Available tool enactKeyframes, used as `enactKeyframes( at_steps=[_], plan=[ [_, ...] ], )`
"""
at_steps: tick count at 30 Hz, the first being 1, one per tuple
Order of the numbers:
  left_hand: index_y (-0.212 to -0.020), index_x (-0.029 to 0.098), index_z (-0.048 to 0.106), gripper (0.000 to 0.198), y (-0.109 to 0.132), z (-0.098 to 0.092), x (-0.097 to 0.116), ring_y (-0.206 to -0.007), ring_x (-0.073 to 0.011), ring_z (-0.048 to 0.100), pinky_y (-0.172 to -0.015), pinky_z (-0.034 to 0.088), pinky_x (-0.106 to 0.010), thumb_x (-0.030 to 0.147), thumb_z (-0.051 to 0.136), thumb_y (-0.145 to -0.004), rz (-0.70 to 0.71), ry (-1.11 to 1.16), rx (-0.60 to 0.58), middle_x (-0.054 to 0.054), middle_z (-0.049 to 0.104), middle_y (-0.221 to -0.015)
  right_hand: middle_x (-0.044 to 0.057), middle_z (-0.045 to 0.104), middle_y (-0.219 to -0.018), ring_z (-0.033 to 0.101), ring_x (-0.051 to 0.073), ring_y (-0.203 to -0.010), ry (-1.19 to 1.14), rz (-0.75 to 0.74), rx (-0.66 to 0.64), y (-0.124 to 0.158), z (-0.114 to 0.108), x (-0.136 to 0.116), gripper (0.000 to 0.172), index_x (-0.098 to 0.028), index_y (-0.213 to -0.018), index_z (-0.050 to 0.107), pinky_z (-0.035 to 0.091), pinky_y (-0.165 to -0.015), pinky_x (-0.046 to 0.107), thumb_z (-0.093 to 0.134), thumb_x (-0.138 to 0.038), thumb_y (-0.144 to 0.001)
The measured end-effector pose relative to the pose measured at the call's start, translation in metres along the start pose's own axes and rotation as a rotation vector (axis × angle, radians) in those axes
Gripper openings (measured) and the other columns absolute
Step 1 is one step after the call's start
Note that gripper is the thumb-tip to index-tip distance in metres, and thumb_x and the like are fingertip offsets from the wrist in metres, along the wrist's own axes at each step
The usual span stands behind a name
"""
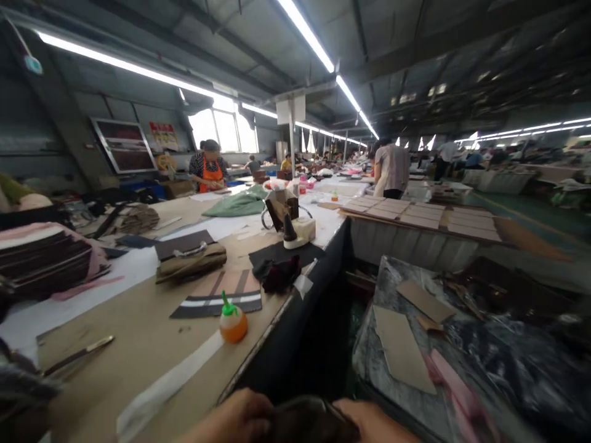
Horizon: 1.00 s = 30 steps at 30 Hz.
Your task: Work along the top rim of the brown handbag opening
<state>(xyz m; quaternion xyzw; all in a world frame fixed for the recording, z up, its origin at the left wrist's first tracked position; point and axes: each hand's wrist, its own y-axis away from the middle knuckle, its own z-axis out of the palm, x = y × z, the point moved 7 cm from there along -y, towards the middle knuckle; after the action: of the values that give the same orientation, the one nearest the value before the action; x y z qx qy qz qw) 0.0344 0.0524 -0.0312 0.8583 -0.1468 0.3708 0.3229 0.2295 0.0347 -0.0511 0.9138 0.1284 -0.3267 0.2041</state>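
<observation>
At the bottom edge of the head view, my left hand [242,418] and my right hand [369,421] grip a dark brown leather-like piece [311,421] from its two sides. A curved edge runs along its top; the rest drops out of the frame, so its kind is unclear. Fingers of the left hand are curled at the piece, while those of the right are mostly hidden. Just beyond my left hand, on the brown-covered table [194,363], stands a round bottle [233,323] with orange liquid and a green nozzle. Striped dark and pink panels [221,292] lie behind it.
To the right, a lower surface [369,344] carries cardboard pieces [401,347], pink strips and dark plastic sheeting [521,344]. A dark gap separates it from the table. Folded brown material [191,263] and a stack of dark sheets [44,255] lie leftward. Several people work farther back.
</observation>
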Motion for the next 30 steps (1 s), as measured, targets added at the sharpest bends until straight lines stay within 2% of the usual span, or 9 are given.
enactKeyframes(
  at_steps=[2, 5, 8, 10, 13, 17, 23, 30],
  plan=[
    [-0.085, 0.017, 0.062, 0.020, 0.004, 0.004, -0.001, -0.078, -0.0211, 0.054, -0.069, 0.042, -0.027, 0.029, 0.049, -0.078, 0.013, -0.014, -0.068, 0.000, 0.061, -0.081, 0.000, 0.061, -0.080, 0.057, 0.019, -0.075, -0.027, 0.030, -0.070, -0.010, -0.001, 0.014, 0.013, -0.018, -0.084, 0.062, 0.044, -0.067, 0.027, 0.061, -0.020, -0.071],
    [-0.085, 0.016, 0.062, 0.024, 0.002, 0.006, -0.002, -0.073, -0.0203, 0.054, -0.062, 0.041, -0.025, 0.028, 0.042, -0.077, 0.038, -0.022, -0.117, 0.000, 0.061, -0.078, -0.001, 0.062, -0.083, 0.057, 0.018, -0.080, -0.024, -0.021, -0.100, -0.021, 0.000, 0.022, 0.023, -0.021, -0.090, 0.061, 0.042, -0.069, 0.025, 0.061, -0.016, -0.067],
    [-0.085, 0.015, 0.061, 0.025, -0.002, 0.005, -0.004, -0.071, -0.0198, 0.054, -0.060, 0.040, -0.024, 0.031, 0.042, -0.078, 0.024, 0.021, -0.152, -0.001, 0.061, -0.078, 0.001, 0.060, -0.091, 0.056, 0.018, -0.083, 0.002, -0.058, 0.007, -0.022, -0.005, 0.018, 0.047, -0.022, -0.107, 0.049, 0.042, -0.071, 0.026, 0.068, -0.023, -0.064],
    [-0.084, 0.015, 0.060, 0.025, -0.005, 0.004, -0.005, -0.071, -0.0195, 0.053, -0.059, 0.040, -0.024, 0.033, 0.043, -0.078, 0.009, 0.044, -0.169, -0.001, 0.061, -0.077, 0.003, 0.056, -0.096, 0.053, 0.018, -0.085, 0.039, -0.122, 0.122, -0.019, -0.012, 0.006, 0.058, -0.021, -0.111, 0.043, 0.042, -0.074, 0.028, 0.072, -0.027, -0.061],
    [-0.081, 0.014, 0.060, 0.026, -0.009, -0.001, -0.005, -0.069, -0.0189, 0.052, -0.060, 0.040, -0.024, 0.034, 0.044, -0.078, 0.009, 0.027, -0.154, -0.001, 0.060, -0.075, 0.004, 0.051, -0.097, 0.049, 0.019, -0.090, 0.129, -0.290, 0.218, -0.017, -0.019, -0.022, 0.051, -0.020, -0.106, 0.044, 0.041, -0.080, 0.031, 0.072, -0.029, -0.064],
    [-0.086, 0.014, 0.060, 0.030, -0.011, -0.003, -0.008, -0.069, -0.0197, 0.052, -0.060, 0.041, -0.025, 0.036, 0.044, -0.077, -0.012, 0.043, -0.170, -0.002, 0.060, -0.077, 0.003, 0.050, -0.092, 0.047, 0.018, -0.087, 0.176, -0.391, 0.193, -0.028, -0.016, -0.048, 0.033, -0.020, -0.095, 0.049, 0.041, -0.079, 0.030, 0.068, -0.030, -0.070],
    [-0.086, 0.015, 0.060, 0.029, -0.012, -0.006, -0.017, -0.063, -0.0173, 0.050, -0.055, 0.038, -0.023, 0.036, 0.044, -0.077, -0.014, 0.066, -0.181, 0.000, 0.058, -0.072, 0.002, 0.050, -0.085, 0.047, 0.015, -0.083, 0.211, -0.387, 0.200, -0.051, -0.002, -0.061, 0.014, -0.017, -0.075, 0.050, 0.040, -0.075, 0.025, 0.062, -0.025, -0.076],
    [-0.087, 0.015, 0.061, 0.031, -0.015, -0.011, -0.028, -0.064, -0.0177, 0.051, -0.057, 0.039, -0.023, 0.040, 0.045, -0.077, -0.028, 0.097, -0.182, 0.000, 0.058, -0.071, 0.001, 0.050, -0.084, 0.049, 0.014, -0.079, 0.335, -0.283, 0.233, -0.060, 0.002, -0.065, 0.009, -0.018, -0.077, 0.048, 0.039, -0.068, 0.024, 0.053, -0.024, -0.082]
  ],
)
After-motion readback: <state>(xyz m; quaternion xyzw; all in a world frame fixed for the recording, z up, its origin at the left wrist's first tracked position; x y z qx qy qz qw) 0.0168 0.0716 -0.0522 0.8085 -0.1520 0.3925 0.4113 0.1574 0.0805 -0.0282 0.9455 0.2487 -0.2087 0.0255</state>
